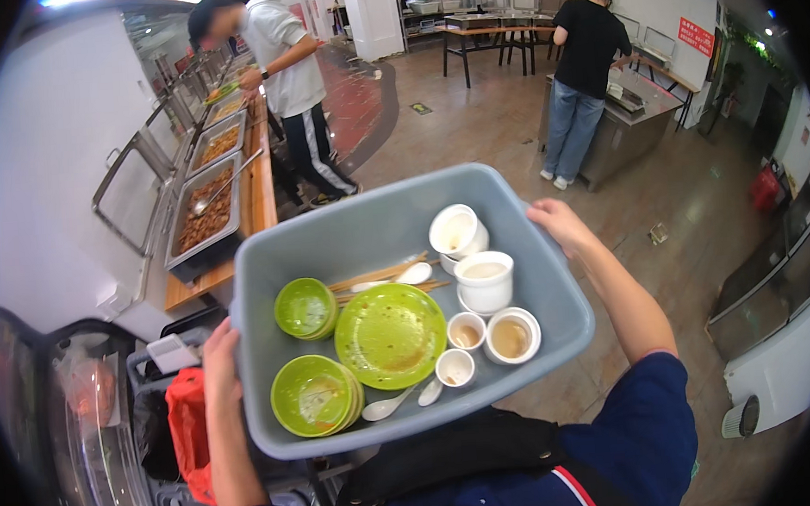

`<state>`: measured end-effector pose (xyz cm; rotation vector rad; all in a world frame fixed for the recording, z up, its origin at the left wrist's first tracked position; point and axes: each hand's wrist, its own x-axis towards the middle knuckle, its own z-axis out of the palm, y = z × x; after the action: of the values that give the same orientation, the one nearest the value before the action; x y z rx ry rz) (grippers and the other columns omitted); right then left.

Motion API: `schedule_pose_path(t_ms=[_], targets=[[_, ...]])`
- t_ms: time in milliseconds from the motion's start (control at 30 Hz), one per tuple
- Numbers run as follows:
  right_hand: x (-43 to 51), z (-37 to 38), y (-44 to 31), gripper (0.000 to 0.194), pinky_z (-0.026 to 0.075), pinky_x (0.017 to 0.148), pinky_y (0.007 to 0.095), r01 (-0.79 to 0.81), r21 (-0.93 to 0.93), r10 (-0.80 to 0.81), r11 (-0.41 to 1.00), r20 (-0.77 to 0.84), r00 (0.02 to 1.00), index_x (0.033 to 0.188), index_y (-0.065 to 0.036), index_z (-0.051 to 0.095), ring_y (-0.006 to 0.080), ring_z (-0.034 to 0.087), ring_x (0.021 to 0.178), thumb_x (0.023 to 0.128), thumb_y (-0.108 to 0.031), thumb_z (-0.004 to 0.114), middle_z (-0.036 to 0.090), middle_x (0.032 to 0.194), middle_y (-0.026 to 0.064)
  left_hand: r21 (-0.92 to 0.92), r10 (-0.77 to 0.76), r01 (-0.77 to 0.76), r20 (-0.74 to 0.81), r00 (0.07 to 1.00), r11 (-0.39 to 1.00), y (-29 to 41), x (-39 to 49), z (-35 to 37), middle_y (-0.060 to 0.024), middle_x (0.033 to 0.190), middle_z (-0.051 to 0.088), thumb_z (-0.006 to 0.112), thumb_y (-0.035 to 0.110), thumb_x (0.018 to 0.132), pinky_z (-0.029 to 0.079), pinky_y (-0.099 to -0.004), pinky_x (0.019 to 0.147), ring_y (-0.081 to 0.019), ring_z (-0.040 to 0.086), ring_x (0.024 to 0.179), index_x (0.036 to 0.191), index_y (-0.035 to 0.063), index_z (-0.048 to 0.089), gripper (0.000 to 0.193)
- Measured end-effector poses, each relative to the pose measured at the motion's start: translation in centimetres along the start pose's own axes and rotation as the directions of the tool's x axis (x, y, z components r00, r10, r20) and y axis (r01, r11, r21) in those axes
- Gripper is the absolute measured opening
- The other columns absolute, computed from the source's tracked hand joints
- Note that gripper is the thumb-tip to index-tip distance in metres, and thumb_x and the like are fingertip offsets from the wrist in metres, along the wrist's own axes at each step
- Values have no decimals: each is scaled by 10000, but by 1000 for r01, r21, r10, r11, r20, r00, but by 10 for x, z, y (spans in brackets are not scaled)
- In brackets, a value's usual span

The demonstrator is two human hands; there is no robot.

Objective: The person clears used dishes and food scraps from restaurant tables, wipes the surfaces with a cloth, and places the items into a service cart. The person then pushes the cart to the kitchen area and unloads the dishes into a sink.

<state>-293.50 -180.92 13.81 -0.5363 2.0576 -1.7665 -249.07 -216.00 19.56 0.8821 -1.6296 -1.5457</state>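
Note:
My left hand (221, 358) and my right hand (560, 226) grip opposite ends of a grey plastic tub (416, 430) held before me. Inside lie a soiled green plate (390, 336), stacked green bowls (311, 396) at lower left and more green bowls (302, 306) above them. Wooden chopsticks (378, 272) and a white spoon (414, 274) rest behind the plate. White cups, among them a ribless tall one (485, 290) and one with brown liquid (511, 337), stand at the right. Another white spoon (386, 406) lies near the front wall.
Food pans (208, 213) line a wooden counter at left, where a person in a white hoodie (278, 59) leans over. A person in a black shirt (591, 54) stands at a metal table (640, 113). A cart with a red bag (188, 433) is at lower left.

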Motion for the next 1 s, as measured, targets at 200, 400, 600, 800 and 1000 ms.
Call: schedule_pose_path(t_ms=[200, 400, 600, 800, 1000], targets=[[-3, -81, 76, 330, 479, 682, 314, -271, -10, 263, 963, -201, 944, 979, 53, 637, 196, 596, 771, 879, -261, 613, 648, 874, 122, 9, -46, 46, 229, 972, 999, -66, 80, 110, -99, 1117, 630, 521, 101, 882, 460, -273, 871, -161, 601, 978, 1259, -69, 508, 414], [-49, -133, 135, 322, 500, 704, 329, -422, 200, 467, 884, -348, 813, 995, 60, 631, 200, 622, 826, 920, -246, 563, 660, 930, 139, 101, -149, 123, 310, 939, 987, -112, 106, 194, -108, 1144, 625, 478, 89, 915, 441, -270, 888, -160, 588, 1011, 1257, -66, 515, 377], [-94, -156, 158, 316, 503, 766, 329, -191, 636, 487, 748, -331, 808, 1036, 30, 617, 204, 631, 846, 932, -258, 537, 666, 955, 124, 116, -246, 219, 349, 904, 969, -120, 138, 247, -112, 1153, 618, 505, 148, 935, 436, -260, 894, -148, 574, 1013, 1261, -62, 513, 388], [-80, -165, 149, 356, 449, 902, 352, -1, 678, 280, 735, -303, 911, 1129, 11, 575, 219, 573, 1028, 948, -285, 495, 618, 1108, 119, 196, -229, 171, 328, 916, 965, -79, 172, 278, -100, 1108, 633, 543, 168, 923, 453, -257, 860, -141, 588, 960, 1237, -57, 540, 386], [7, -157, 120, 456, 386, 998, 372, 44, 811, 268, 584, -244, 932, 1301, 3, 450, 253, 478, 1186, 973, -312, 422, 502, 1304, 137, 175, -176, 130, 278, 944, 976, -39, 215, 316, -88, 1117, 621, 551, 154, 919, 439, -249, 875, -141, 574, 997, 1246, -40, 546, 380]])
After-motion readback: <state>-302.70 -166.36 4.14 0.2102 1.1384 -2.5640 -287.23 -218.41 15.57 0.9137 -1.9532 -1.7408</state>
